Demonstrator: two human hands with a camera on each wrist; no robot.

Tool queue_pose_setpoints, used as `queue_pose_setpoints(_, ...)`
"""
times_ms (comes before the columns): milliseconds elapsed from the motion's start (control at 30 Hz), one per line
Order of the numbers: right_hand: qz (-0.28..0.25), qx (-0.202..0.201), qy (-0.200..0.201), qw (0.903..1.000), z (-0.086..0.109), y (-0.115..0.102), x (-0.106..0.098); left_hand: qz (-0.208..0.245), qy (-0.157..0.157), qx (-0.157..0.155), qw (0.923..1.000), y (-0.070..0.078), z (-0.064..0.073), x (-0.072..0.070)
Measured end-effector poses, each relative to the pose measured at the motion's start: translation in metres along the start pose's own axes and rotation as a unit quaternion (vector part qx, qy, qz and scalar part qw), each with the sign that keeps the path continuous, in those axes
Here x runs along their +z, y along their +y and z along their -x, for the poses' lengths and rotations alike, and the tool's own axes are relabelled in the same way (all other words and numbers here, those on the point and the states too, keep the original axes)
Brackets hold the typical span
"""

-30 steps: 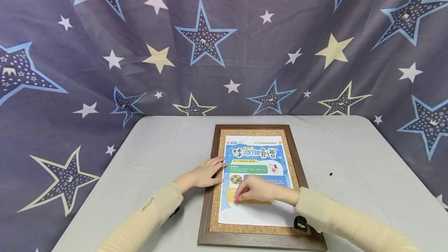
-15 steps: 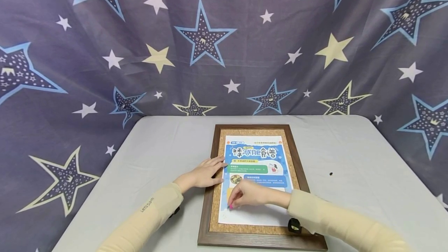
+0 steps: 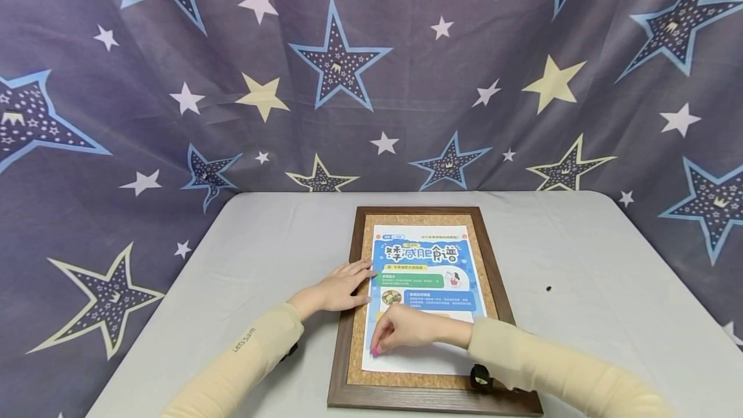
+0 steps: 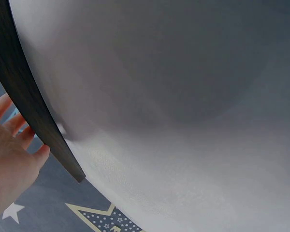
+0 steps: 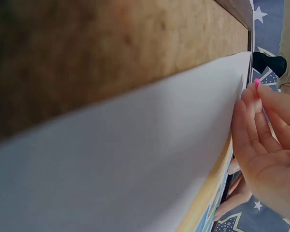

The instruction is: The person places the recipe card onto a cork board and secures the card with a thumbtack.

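Note:
A printed poster (image 3: 426,361) lies on a cork board (image 3: 426,380) with a dark brown wooden frame (image 3: 429,397). Orange round spots, perhaps pins, mark its two upper corners. My right hand (image 3: 406,326) pinches a small pink push pin (image 3: 375,351) between thumb and fingertips, at the poster's lower left corner. The same pink pin (image 5: 257,82) shows at the fingertips in the right wrist view. With its fingers spread, my left hand (image 3: 338,288) rests on the frame's left side, fingertips reaching the poster's left edge.
The board lies on a table (image 3: 273,244) with a light grey cloth. A tiny dark object (image 3: 548,288) sits on the cloth right of the frame. Behind the table hangs a purple-grey curtain (image 3: 400,82) with stars.
My right hand has moved left and toward me over the poster, carrying the pink push pin to the lower left corner. My left hand has stayed in place.

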State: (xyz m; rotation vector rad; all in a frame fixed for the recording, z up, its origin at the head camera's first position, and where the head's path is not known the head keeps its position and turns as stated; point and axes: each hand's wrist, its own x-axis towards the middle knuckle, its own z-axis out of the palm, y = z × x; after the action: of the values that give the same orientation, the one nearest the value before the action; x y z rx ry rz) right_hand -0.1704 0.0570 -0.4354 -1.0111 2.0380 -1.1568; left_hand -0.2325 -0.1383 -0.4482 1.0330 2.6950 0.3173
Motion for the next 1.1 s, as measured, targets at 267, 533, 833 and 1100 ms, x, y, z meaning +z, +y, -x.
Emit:
queue_pose_setpoints(267, -0.023, -0.008, -0.014, 0.9996, -0.0015, -0.0012, 0.0034, 0.001, 0.004, 0.003, 1.0000, -0.0002, -0.0004, 0.0005)
queue_pose_setpoints(533, -0.030, -0.011, -0.023, 0.9992, -0.0017, -0.0002, 0.0061, 0.000, 0.003, 0.006, 1.0000, 0.0005, 0.0005, -0.0004)
queue_pose_setpoints(833, -0.011, -0.022, -0.026, 0.9994, -0.0027, -0.0012, 0.0074, 0.002, 0.006, 0.004, 1.0000, 0.0009, -0.0001, -0.0003)
queue_pose_setpoints(1100, -0.003, -0.025, -0.030, 0.9992, -0.0034, -0.0012, 0.0088, -0.001, 0.005, 0.003, 1.0000, 0.0005, -0.0006, 0.0010)
